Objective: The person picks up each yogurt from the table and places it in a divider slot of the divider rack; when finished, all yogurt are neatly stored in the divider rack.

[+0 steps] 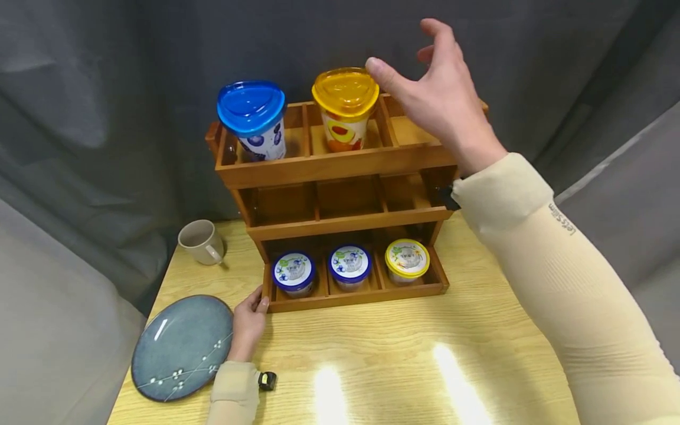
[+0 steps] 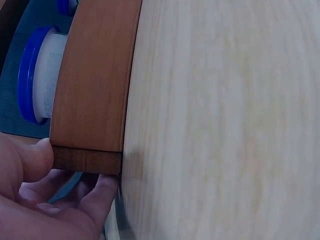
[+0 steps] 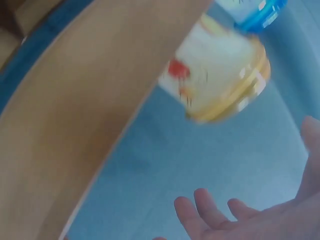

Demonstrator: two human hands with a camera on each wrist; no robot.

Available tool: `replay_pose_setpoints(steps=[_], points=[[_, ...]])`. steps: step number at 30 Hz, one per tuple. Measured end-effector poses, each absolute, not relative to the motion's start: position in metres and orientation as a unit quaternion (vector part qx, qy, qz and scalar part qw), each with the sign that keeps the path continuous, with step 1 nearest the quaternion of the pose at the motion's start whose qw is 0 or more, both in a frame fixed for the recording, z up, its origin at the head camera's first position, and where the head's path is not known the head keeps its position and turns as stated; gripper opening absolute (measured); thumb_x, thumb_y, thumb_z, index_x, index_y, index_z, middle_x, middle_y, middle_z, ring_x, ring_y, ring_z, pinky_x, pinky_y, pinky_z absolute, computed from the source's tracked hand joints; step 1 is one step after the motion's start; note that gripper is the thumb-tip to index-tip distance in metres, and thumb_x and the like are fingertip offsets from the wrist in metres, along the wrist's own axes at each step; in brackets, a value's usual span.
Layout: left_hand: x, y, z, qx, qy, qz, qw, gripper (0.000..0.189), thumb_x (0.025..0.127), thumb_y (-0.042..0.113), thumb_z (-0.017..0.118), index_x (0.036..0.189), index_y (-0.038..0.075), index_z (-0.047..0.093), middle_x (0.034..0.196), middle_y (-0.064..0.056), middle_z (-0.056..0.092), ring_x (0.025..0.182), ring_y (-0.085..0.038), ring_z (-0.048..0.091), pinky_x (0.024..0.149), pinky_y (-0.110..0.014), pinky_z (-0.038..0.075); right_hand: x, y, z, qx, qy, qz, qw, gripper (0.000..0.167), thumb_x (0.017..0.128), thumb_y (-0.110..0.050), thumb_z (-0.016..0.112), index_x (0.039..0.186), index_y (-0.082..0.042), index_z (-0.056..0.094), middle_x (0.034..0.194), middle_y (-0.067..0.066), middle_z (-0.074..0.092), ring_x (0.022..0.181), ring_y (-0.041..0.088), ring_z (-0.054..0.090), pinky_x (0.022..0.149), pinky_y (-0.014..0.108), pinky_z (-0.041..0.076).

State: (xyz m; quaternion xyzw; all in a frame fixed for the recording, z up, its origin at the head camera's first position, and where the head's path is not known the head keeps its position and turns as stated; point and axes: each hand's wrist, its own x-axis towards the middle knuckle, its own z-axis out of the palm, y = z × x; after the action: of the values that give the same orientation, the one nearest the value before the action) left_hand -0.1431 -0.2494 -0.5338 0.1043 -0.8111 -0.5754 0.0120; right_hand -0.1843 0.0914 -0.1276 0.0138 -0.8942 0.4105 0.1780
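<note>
A three-tier wooden shelf stands on the table. My left hand grips its bottom left corner, with the thumb and fingers on either side of the wood in the left wrist view. My right hand is raised over the top tier's right side, fingers spread and holding nothing. Beside it, in the middle top compartment, is a cup with a yellow lid and peach print; the right wrist view shows a gap between hand and cup. A blue-lidded cup stands in the top left compartment.
The bottom tier holds two blue-lidded tubs and a yellow-lidded tub. Left of the shelf are a beige mug and a blue-grey plate. A grey curtain hangs behind.
</note>
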Motion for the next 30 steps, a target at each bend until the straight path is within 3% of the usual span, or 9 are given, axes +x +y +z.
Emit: replay_pose_setpoints(steps=[11, 16, 22, 30], points=[[-0.14, -0.256, -0.531, 0.123, -0.805, -0.581, 0.001, 0.043, 0.104, 0.007, 0.05, 0.145, -0.002, 0.046, 0.139, -0.026, 0.052, 0.126, -0.035, 0.052, 0.103, -0.044, 0.046, -0.146, 0.162, -0.136, -0.053, -0.894, 0.372, 0.242, 0.078, 0.093, -0.052, 0.062, 0.157, -0.034, 0.021, 0.158, -0.001, 0.027, 0.144, 0.013, 0.024, 0.117, 0.035, 0.025], [-0.136, -0.261, -0.53, 0.128, -0.806, -0.578, 0.003, 0.043, 0.104, 0.008, 0.051, 0.145, -0.002, 0.047, 0.139, -0.026, 0.052, 0.126, -0.035, 0.052, 0.103, -0.044, 0.045, -0.13, 0.199, -0.156, -0.114, -0.888, 0.372, 0.246, 0.076, 0.092, -0.049, 0.063, 0.155, -0.037, 0.023, 0.157, -0.002, 0.029, 0.144, 0.014, 0.025, 0.117, 0.038, 0.024], [-0.135, -0.265, -0.531, 0.13, -0.809, -0.574, 0.0, 0.043, 0.104, 0.01, 0.05, 0.146, 0.0, 0.046, 0.139, -0.024, 0.053, 0.125, -0.033, 0.053, 0.102, -0.043, 0.046, -0.118, 0.248, -0.207, -0.171, -0.893, 0.361, 0.206, 0.08, 0.092, -0.054, 0.06, 0.157, -0.035, 0.019, 0.16, 0.003, 0.024, 0.145, 0.024, 0.023, 0.116, 0.049, 0.025], [-0.136, -0.265, -0.531, 0.126, -0.809, -0.574, 0.0, 0.043, 0.104, 0.008, 0.049, 0.146, -0.001, 0.045, 0.141, -0.025, 0.051, 0.128, -0.033, 0.051, 0.104, -0.042, 0.044, -0.098, 0.312, -0.306, -0.197, -0.899, 0.363, 0.146, 0.087, 0.092, -0.056, 0.06, 0.16, -0.027, 0.015, 0.161, 0.016, 0.022, 0.143, 0.04, 0.026, 0.108, 0.063, 0.028]])
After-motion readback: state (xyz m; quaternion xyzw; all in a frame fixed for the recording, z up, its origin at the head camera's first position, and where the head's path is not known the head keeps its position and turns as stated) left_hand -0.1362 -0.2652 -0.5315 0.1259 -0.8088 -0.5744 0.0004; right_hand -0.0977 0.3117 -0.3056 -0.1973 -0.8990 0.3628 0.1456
